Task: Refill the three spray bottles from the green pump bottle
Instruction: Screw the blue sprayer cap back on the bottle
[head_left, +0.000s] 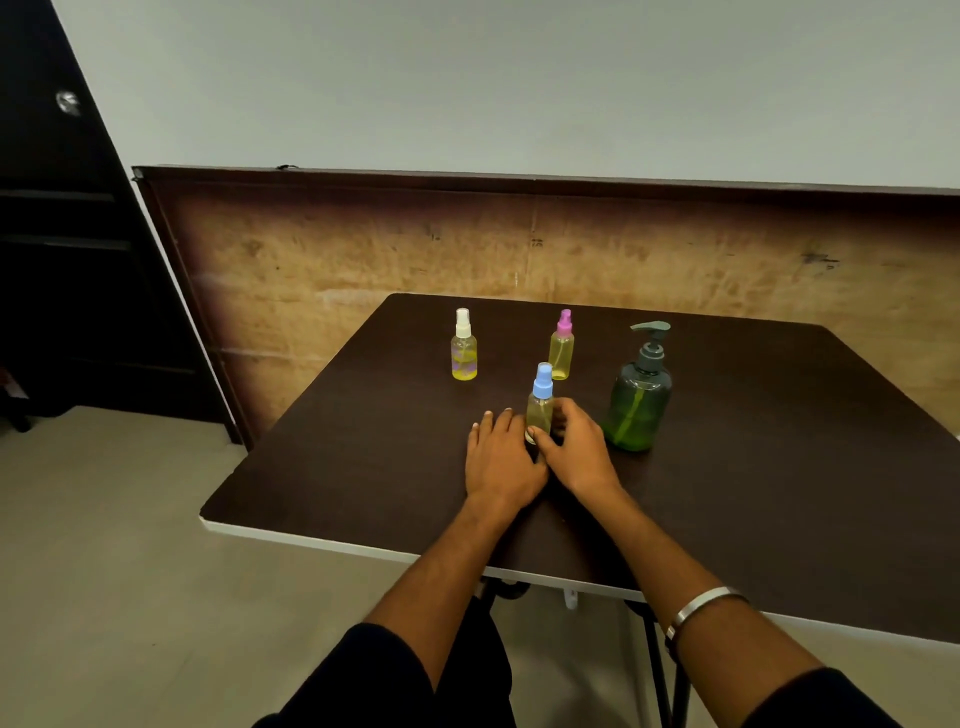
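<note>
A small spray bottle with a blue cap (541, 400) stands upright near the middle of the dark table (779, 467). My right hand (576, 447) curls round its lower part, thumb at its base. My left hand (501, 457) lies flat on the table just left of the bottle, fingers straight. Farther back stand a white-capped spray bottle (464, 349) and a pink-capped spray bottle (562, 348), both holding yellowish liquid. The green pump bottle (639, 397) with a grey pump stands to the right of my right hand.
The table's near edge (363, 545) has a white rim, with floor to the left. A brown board (571, 249) leans against the wall behind the table. A dark shelf unit (62, 260) stands at the far left.
</note>
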